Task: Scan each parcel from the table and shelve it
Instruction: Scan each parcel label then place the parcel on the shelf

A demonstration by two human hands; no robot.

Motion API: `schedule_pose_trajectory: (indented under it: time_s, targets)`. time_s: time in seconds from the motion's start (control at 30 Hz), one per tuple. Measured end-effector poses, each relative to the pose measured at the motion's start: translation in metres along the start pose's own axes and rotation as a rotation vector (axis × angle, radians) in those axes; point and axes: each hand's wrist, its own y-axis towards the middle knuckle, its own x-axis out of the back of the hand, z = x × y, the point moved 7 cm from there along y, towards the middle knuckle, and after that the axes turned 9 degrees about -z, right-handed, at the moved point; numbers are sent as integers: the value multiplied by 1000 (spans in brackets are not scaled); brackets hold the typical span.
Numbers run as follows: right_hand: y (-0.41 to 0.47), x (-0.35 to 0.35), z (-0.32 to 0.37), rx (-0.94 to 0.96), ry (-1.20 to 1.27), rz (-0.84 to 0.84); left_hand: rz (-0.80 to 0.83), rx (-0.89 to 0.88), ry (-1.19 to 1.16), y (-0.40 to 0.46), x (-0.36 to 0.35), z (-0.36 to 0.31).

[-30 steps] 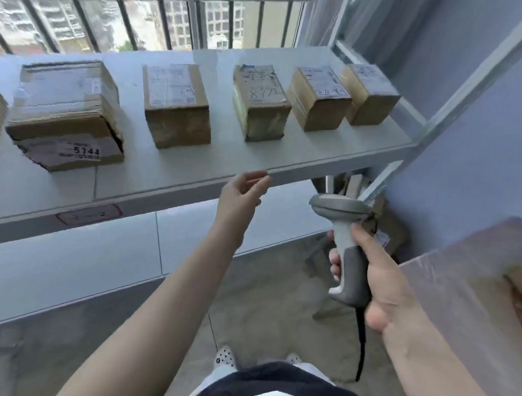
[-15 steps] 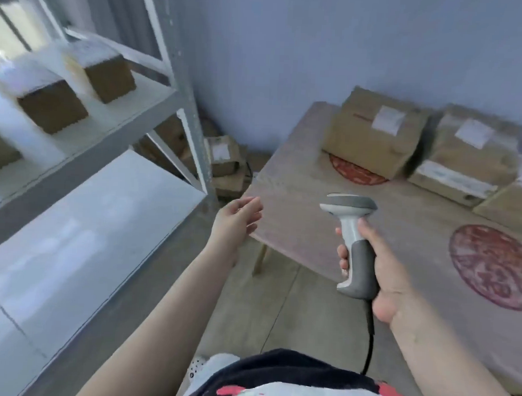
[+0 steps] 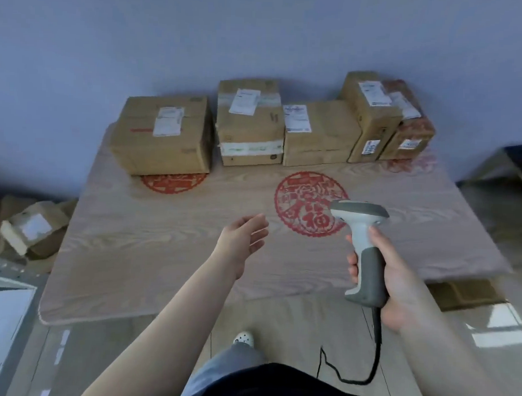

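Wood-grain table, cardboard parcels

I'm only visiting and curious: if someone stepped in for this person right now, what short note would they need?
Left hand: open, holding nothing, above the table.
Right hand: grips the scanner, its head pointing toward the parcels.
Parcels: five in a row at the table's far edge, from the leftmost parcel to the rightmost parcel.
Done here: none of these five picked up.
Left: scan and shelve all five.

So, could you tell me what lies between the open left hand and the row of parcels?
In the head view, only bare tabletop lies between the left hand and the parcels.
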Motion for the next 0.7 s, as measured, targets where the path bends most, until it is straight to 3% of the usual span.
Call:
schedule_pose_trajectory:
  time_s: [0.17,0.33,0.7]
  targets:
    - [26,58,39,70,169,-203,86,76,52,37,-66,-1]
    - [50,99,80,148,249,-301,134,139,73,63,-130,-13]
    - [158,160,149,91,129,-155,168,217,51,85,-313,2]
